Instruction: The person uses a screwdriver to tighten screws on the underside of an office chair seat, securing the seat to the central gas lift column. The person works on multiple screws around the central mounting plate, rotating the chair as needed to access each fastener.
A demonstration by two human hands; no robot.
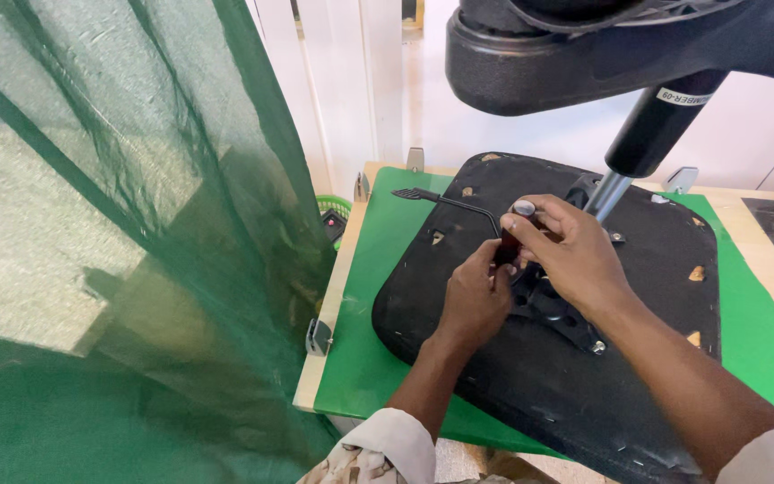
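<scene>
An upturned chair seat (584,385) lies bottom-up on a green mat (378,296) that covers a wooden table (328,305), filling most of the mat from its middle to the near edge. A black metal plate (557,314) is fixed at the centre of the seat's underside, and from it a thin black lever (449,201) runs toward the table's far left corner. A gas cylinder (651,134) rises at a slant from the plate to a black base (584,54) overhead.

The person's left hand (475,300) is curled closed, its fingers pinching the lower part of a screwdriver (512,235) just above the plate. The right hand (575,255) is wrapped over the dark handle of the same tool, whose rounded pale cap shows between thumb and forefinger. The tool stands nearly upright over the plate's left part; its tip is hidden behind the left hand.

Green mesh netting (136,242) hangs beside the table's left edge. Metal brackets (318,336) are fastened along that edge.
</scene>
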